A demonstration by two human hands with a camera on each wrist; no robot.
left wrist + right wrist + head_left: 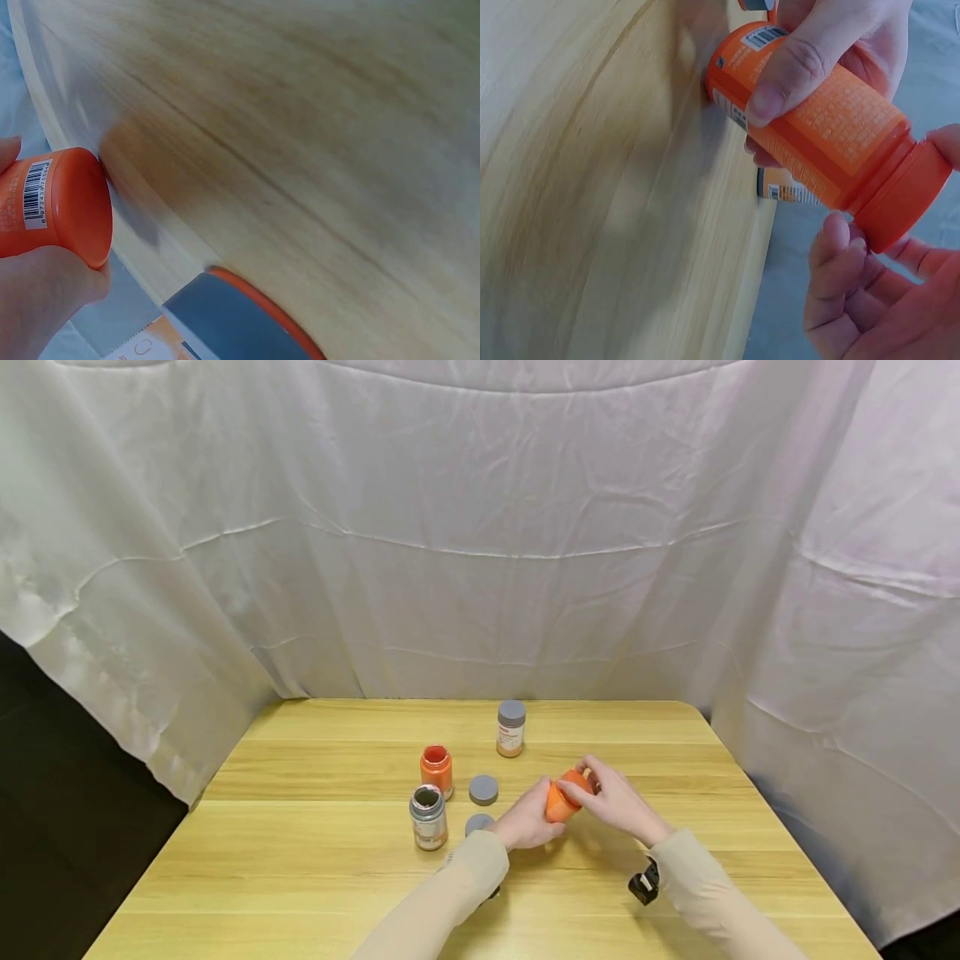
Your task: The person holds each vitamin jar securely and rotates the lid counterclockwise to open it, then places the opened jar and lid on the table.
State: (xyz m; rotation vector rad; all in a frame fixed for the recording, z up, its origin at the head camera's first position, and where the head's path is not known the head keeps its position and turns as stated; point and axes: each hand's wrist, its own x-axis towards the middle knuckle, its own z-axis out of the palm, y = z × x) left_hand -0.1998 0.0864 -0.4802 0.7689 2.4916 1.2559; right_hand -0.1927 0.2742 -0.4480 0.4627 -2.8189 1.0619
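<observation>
Both hands are together on one bottle (558,807), out in front of the person, a little right of the table's middle. The left hand (527,819) has the body wrapped, fingers curled round it, thumb laid along the printed side in the right wrist view. And here's the right hand (617,800), clamped on the other end: thumb and fingertips pinching the orange cap (906,193), fingers bent. The cap sits on the bottle's neck, and the bottle is tilted, base to the left hand's side, cap to the right's. Whether the base touches the wood, I can't tell.

Just left of the left hand, two grey lids: the farther lid (483,790) lies in full view, the nearer lid (478,823) is partly hidden by the arm. Beyond those, an uncapped grey jar (429,828) and an uncapped orange jar (437,774) stand side by side. A capped jar (511,735) stands upright near the far edge, the curtain (480,610) behind.

To the right, a broad stretch of table (720,793) runs from the right hand to the side edge, well apart.
</observation>
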